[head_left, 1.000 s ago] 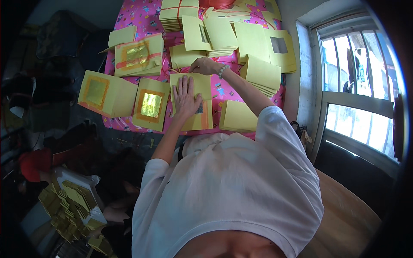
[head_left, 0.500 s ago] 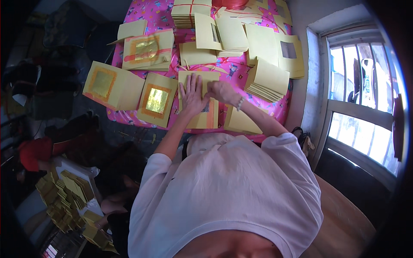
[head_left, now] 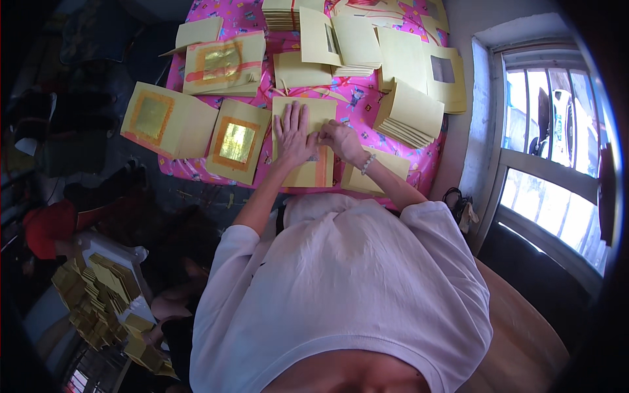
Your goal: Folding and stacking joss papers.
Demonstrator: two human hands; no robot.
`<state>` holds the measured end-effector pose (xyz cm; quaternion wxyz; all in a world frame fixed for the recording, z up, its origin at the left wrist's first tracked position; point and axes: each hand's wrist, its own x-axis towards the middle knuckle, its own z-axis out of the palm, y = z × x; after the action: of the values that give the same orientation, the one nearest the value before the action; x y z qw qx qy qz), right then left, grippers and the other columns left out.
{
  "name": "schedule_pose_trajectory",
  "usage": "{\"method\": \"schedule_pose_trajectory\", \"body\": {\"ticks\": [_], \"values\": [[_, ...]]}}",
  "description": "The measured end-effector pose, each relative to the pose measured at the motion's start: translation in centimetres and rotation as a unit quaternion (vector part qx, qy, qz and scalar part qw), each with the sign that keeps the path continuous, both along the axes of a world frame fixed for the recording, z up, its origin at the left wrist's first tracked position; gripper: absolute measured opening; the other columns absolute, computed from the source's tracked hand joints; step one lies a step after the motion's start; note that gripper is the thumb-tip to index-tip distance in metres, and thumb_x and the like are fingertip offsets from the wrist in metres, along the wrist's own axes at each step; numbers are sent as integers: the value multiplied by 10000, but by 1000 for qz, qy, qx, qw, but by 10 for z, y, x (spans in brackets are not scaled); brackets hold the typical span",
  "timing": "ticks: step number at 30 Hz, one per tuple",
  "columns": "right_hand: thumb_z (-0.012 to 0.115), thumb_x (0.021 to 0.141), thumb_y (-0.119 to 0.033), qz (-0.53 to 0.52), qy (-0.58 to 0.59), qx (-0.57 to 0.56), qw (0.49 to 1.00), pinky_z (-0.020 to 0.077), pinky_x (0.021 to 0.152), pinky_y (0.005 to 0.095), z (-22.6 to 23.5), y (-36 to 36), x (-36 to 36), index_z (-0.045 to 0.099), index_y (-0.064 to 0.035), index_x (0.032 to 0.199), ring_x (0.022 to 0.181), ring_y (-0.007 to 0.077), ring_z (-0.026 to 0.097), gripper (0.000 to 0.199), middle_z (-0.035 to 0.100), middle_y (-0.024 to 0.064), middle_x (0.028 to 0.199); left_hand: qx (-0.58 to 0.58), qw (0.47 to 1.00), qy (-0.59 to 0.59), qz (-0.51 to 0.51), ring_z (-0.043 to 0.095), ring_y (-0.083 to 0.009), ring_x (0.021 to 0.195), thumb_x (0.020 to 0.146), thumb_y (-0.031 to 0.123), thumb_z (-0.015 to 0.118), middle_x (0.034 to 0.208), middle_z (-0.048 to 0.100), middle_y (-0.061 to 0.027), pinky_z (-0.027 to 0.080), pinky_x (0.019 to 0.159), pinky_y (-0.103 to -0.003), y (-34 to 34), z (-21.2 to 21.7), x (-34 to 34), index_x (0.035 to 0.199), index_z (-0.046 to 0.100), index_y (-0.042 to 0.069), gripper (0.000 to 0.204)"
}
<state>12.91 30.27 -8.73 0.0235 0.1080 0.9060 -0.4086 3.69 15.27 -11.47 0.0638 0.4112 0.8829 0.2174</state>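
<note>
Paper [head_left: 319,114] on tablecloth [head_left: 357,105]; left hand [head_left: 295,139] atop

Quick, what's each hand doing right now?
Left hand: open, flat on the yellow rectangular paper sheet.
Right hand: curled, by the sheet's right edge; can't tell if it holds anything.

paper stacks [head_left: 411,116] lie on the tablecloth [head_left: 356,99]
</note>
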Motion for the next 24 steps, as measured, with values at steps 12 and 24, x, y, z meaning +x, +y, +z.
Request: {"method": "schedule_pose_trajectory", "body": {"ticks": [12,24], "values": [[706,712,-64,35,20,28,999,499,715,405,-4,2,-3,586,-55,823,831,317,614,163,584,112,838,-15,997,17,-79,161,-326,1427,898,401,528,1543,186,-147,124,1136,-533,-21,0,-22,1489,199,84,746],[740,736,-137,60,37,92,993,508,741,413,-5,2,-3,484,-35,1016,842,336,615,393,584,136,922,11,995,-9,-94,136,-333,1432,900,426,492,1549,163,-147,113,1123,-551,-19,-9,-32,1491,202,104,733]]}}
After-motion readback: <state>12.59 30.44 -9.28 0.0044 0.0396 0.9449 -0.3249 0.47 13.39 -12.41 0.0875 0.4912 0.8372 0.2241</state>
